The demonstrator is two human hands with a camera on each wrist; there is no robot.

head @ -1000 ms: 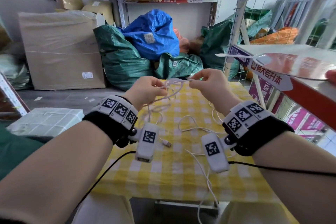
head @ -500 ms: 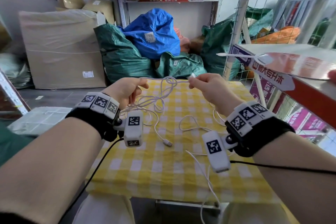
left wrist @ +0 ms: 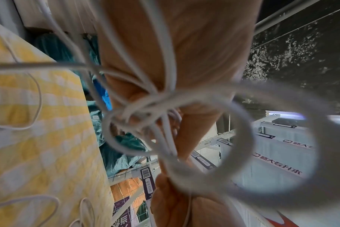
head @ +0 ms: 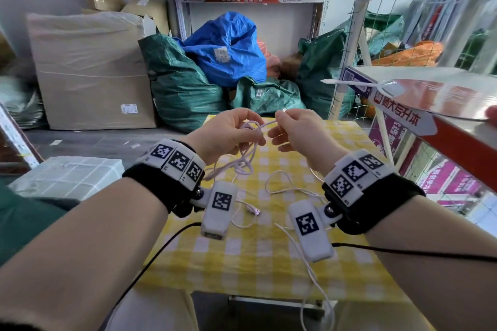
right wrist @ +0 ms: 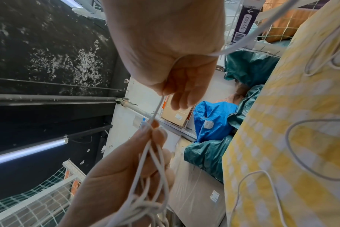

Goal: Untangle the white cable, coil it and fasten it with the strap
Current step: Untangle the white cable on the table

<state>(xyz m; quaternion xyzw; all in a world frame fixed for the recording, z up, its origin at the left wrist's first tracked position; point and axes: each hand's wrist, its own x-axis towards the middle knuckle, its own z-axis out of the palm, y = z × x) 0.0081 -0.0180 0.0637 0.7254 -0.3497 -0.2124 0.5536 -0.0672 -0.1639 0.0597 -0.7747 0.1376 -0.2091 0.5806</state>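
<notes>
While both hands pinch one white cable (head: 251, 140) above the bench (head: 269, 255), left hand (head: 226, 131) grips the knot w/ several loops, right hand (head: 293, 129) one strand.

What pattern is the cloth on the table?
The tablecloth is a yellow and white check, seen best in the head view.

Smooth, matt white cable (head: 250, 142) over a checked yellow cloth tablecloth (head: 242, 258), glossy plastic sacks (head: 185, 83) behind.
</notes>
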